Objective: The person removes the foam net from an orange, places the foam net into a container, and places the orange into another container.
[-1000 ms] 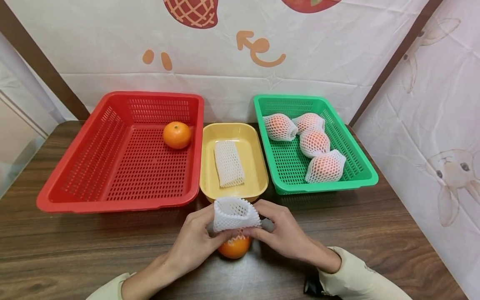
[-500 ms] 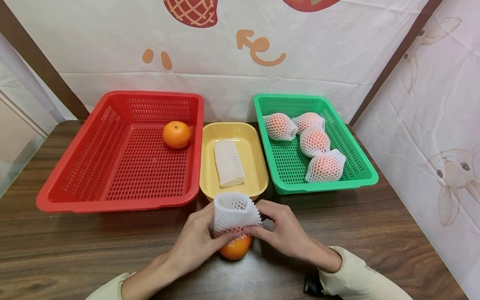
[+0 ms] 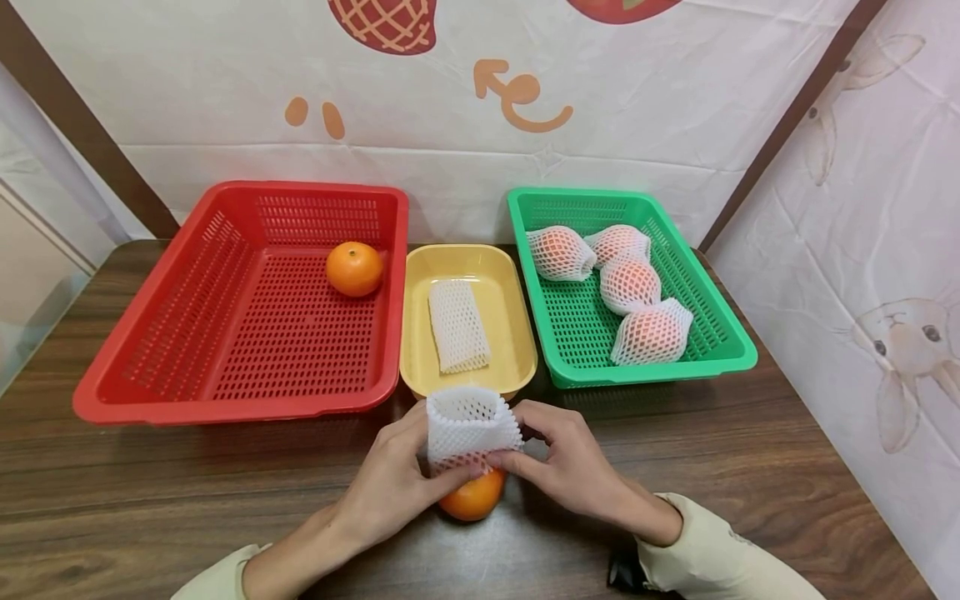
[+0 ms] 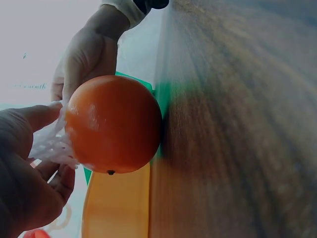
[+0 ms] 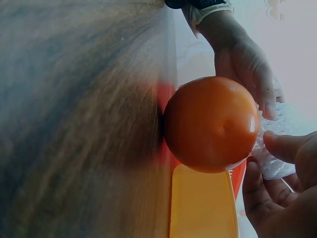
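Note:
A white foam net sleeve stands on top of an orange at the table's near middle, its upper end gaping. Only the orange's top is inside the mesh; the rest is bare and sits on the wood. My left hand pinches the sleeve's lower edge from the left, thumb in front and fingers behind. From the other side my right hand pinches it the same way. Both wrist views show the orange close up, with the sleeve bunched between thumb and fingers.
A red basket at the left contains one bare orange. In the middle, a yellow tray holds a flat foam net sleeve. At right is a green basket with several netted fruits. A cloth wall rises behind.
The sleeve's upper end has risen a little and stands taller over the orange. My left thumb has shifted slightly to the right; the baskets and tray are unchanged.

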Motion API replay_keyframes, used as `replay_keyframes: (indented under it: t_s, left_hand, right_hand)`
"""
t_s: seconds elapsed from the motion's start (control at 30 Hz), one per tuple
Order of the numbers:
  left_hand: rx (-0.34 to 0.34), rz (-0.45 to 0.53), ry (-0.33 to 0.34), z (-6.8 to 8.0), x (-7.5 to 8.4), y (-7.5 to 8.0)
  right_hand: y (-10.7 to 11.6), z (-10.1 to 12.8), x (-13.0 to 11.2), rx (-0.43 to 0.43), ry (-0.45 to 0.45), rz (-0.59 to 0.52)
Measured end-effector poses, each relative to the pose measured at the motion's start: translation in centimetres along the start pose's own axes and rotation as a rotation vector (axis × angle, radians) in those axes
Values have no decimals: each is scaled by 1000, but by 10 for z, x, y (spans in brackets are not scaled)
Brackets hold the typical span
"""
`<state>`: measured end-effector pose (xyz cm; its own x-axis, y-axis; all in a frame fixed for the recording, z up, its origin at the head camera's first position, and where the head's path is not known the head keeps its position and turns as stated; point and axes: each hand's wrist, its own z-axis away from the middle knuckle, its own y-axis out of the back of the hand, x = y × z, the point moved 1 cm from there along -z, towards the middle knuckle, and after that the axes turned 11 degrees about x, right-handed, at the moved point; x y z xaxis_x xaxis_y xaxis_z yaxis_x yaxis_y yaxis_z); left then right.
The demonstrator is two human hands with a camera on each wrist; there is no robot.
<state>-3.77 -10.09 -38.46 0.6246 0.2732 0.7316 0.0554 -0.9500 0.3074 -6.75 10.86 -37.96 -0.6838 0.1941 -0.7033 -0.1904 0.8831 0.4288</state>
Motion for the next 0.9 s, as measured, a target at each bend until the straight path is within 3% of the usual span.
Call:
replay_keyframes:
  t_s: [0.23, 0.5, 0.7, 0.9]
  left_hand:
    - [-70, -14, 91, 1, 1, 0]
    - [-44, -51, 103, 1, 1, 0]
    - [-213, -154, 176, 5, 1, -1]
    - [-324, -284, 105, 7, 0, -4]
  right_hand:
    - [0, 3, 4, 13, -52, -20]
    - [5, 0, 1, 78, -125, -100]
    - [15, -4, -1, 123, -187, -118]
    - [25, -11, -4, 147, -279, -119]
